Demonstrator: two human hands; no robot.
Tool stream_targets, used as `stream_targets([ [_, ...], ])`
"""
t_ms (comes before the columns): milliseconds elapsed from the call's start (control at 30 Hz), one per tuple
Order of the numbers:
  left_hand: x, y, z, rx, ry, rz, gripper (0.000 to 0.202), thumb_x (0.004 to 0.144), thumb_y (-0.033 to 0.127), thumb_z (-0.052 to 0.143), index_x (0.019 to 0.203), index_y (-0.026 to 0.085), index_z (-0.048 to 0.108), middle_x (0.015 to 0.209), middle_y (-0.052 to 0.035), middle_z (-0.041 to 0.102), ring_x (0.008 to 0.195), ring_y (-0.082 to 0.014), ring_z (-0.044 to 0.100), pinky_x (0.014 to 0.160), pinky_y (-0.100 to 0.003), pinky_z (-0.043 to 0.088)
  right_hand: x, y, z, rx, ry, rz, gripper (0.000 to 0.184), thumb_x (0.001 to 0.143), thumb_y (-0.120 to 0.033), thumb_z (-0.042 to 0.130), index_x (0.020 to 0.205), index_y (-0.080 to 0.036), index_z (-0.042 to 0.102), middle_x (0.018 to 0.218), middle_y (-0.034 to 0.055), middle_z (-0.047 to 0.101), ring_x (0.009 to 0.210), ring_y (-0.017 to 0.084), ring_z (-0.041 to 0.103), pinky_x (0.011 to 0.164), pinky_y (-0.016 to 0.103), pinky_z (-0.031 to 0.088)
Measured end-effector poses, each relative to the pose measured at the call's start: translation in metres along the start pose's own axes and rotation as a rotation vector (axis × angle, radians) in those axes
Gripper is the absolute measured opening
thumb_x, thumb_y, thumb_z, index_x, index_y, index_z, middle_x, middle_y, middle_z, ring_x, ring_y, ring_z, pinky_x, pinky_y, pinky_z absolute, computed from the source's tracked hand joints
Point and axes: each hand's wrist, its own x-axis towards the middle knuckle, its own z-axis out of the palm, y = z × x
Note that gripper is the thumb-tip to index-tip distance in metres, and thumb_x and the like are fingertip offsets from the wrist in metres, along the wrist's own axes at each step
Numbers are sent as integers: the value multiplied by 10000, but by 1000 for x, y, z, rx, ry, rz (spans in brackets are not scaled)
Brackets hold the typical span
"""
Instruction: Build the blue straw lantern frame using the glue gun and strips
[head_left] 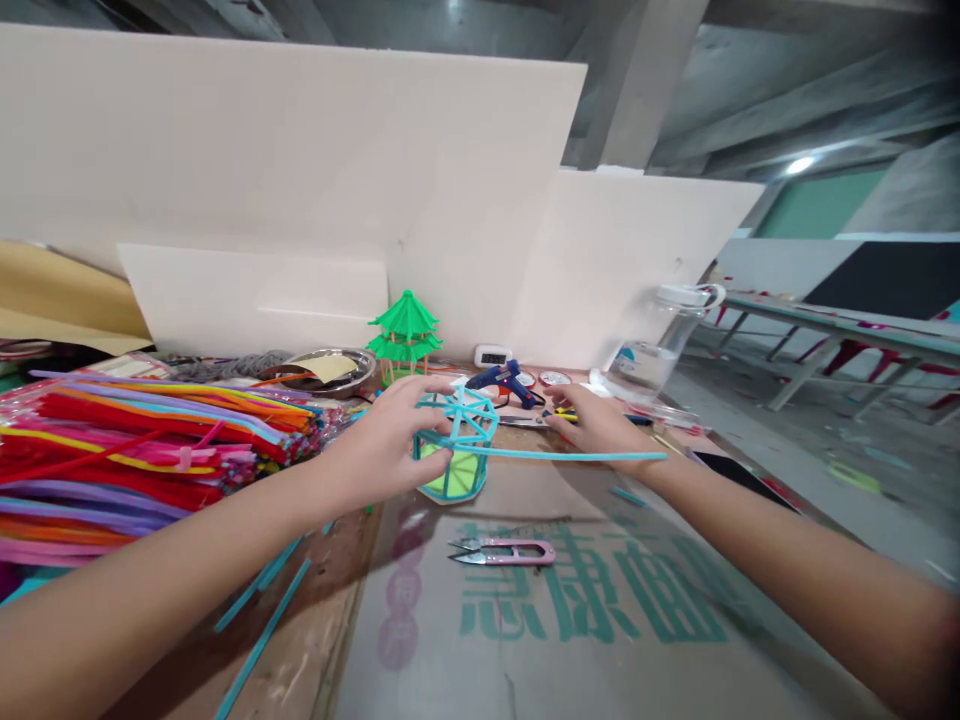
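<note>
My left hand (394,437) grips the left side of a small round cage-like frame (474,415) made of teal pipe cleaners, with a spoked top and a light green base. From the frame a long teal pipe cleaner (570,455) sticks out to the right, crossing in front of my right wrist. My right hand (600,428) reaches toward a yellow-handled tool (568,412), thumb and forefinger apart around it; whether they touch it is unclear. Pink thread snips (502,551) lie on the printed cardboard (427,640) nearer to me.
Bundles of coloured pipe cleaners (150,460) fill the left side. Behind the hands stand a green pagoda model (406,335), a blue glue gun (504,380) and a small digital timer (493,355). A clear water bottle (651,345) stands at the right; loose teal strips (262,640) lie at lower left.
</note>
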Motion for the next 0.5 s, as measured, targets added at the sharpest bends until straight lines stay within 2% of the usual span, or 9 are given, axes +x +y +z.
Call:
stream_targets([
  [67,-9,-3,6,-28,62,-55,117,907,280,605,991,211,647,1462,-136,462,1442,-307,406,1183,-517,380,14,0,0,11,-23,-5,474,891,-266,648,1343,-131,605,1360,213,628,1253,368,581,1070,505,432],
  [100,-13,-4,11,-59,112,-106,248,910,305,621,1144,223,605,1492,-145,425,1471,-299,373,1193,-511,377,21,0,1,23,-39,-6,508,873,-256,675,1362,-141,597,1379,204,622,1274,362,571,1086,492,422],
  [167,-21,-8,24,-123,209,-197,636,868,402,703,1412,247,414,1553,-160,355,1510,-305,321,1220,-522,343,36,-2,7,62,-74,6,596,842,-247,722,1409,-158,564,1385,182,633,1257,334,593,1075,452,441],
  [233,-27,-13,38,-240,227,-315,900,826,455,750,1533,260,229,1590,-166,328,1495,-313,362,1216,-519,355,49,-4,16,111,-96,42,625,845,-279,737,1425,-148,544,1342,176,666,1178,305,646,1011,414,491],
  [300,-31,-16,51,-308,211,-431,1047,784,489,785,1578,265,142,1599,-167,349,1477,-334,393,1205,-533,368,61,-7,28,159,-106,95,562,867,-334,733,1368,-128,585,1229,169,723,1056,278,693,914,378,537],
  [400,-33,-20,63,-346,200,-465,1033,802,477,776,1595,285,143,1517,-150,493,1407,-342,489,1156,-559,424,75,-9,45,212,-103,183,407,890,-358,726,1212,-115,669,1025,119,768,917,238,708,820,337,560],
  [500,-31,-22,65,-333,149,-328,806,879,426,703,1553,269,290,1437,-144,576,1342,-331,556,1128,-560,457,85,-10,60,232,-93,287,307,933,-341,693,1141,-116,677,998,81,741,881,203,699,798,340,578],
])
